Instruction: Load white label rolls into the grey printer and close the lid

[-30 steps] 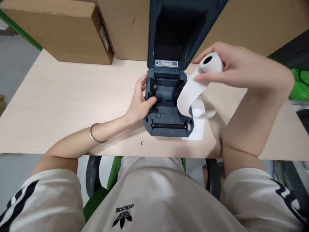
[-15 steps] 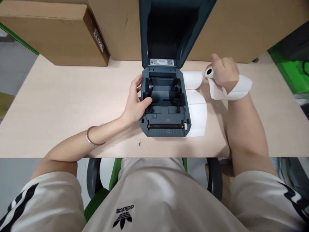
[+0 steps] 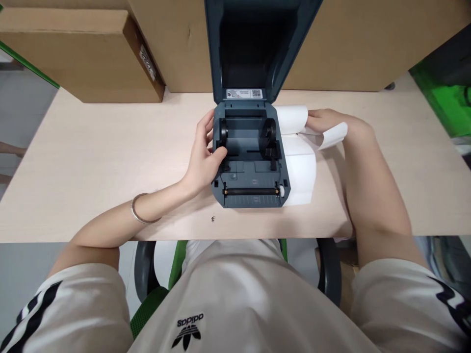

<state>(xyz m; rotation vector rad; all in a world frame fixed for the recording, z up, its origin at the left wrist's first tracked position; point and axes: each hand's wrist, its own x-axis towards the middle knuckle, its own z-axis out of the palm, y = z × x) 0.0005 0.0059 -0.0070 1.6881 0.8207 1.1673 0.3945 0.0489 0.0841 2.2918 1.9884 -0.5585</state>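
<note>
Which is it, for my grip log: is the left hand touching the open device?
Touching: the head view shows the left hand, thumb lapped over the open device.

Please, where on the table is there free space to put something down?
On the table, widest between cardboard box and left forearm; another patch right of the right forearm. Crowded: from the open printer to the right hand, with white paper between.

label printer point(image 3: 253, 169): 1 | roll holders point(image 3: 270, 130): 2 | paper roll point(image 3: 292, 119), plainly seen: 1 | loose paper point(image 3: 302, 171): count unclear | cardboard box point(image 3: 73, 63): 1 | own hands point(image 3: 202, 162): 2 | bracelet point(image 3: 135, 212): 1 | armrests point(image 3: 329, 272): 2 | table point(image 3: 110, 142): 1
</note>
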